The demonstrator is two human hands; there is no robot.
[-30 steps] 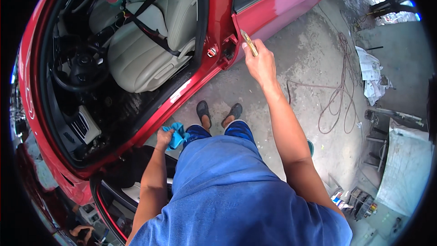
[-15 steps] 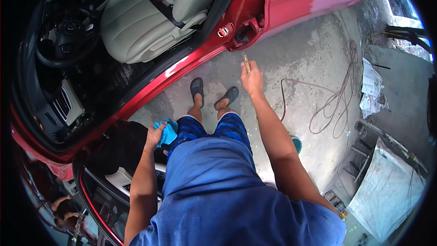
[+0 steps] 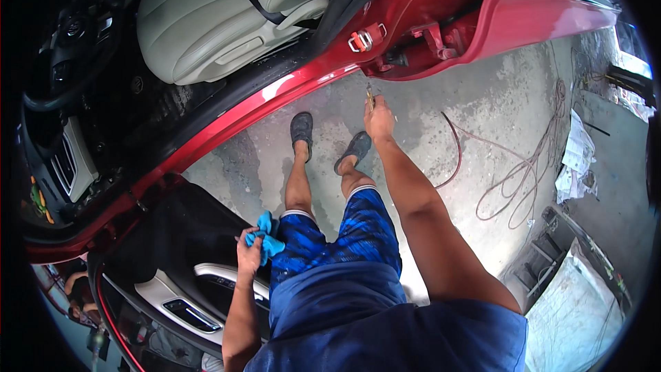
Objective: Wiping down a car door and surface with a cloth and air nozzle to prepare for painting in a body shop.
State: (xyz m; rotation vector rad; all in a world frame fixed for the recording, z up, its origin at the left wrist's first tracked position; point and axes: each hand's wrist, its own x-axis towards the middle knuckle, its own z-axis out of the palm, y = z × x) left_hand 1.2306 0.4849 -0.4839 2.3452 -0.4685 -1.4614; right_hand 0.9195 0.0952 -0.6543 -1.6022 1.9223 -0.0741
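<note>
Brush (image 3: 370, 97) — a thin stick-like one, as far as it showed — was pinched in the right hand (image 3: 379, 122) near the red car sill (image 3: 275, 100), the left hand (image 3: 249, 253) squeezed a blue cloth (image 3: 268, 233) — dabbing the sill seemed next.

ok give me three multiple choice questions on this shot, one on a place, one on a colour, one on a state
1. Where is the right hand?
A. on the steering wheel
B. stretched out toward the red car sill
C. on the door panel

2. What colour is the cloth in the left hand?
A. blue
B. yellow
C. white

3. What state is the front car door in?
A. shut
B. open
C. taken off and lying flat on the floor

Answers:
1. B, the arm reaches forward holding a thin tool near the sill.
2. A, the bunched cloth is bright blue.
3. B, its inner panel faces the person and the pale seat shows through the opening.
</note>
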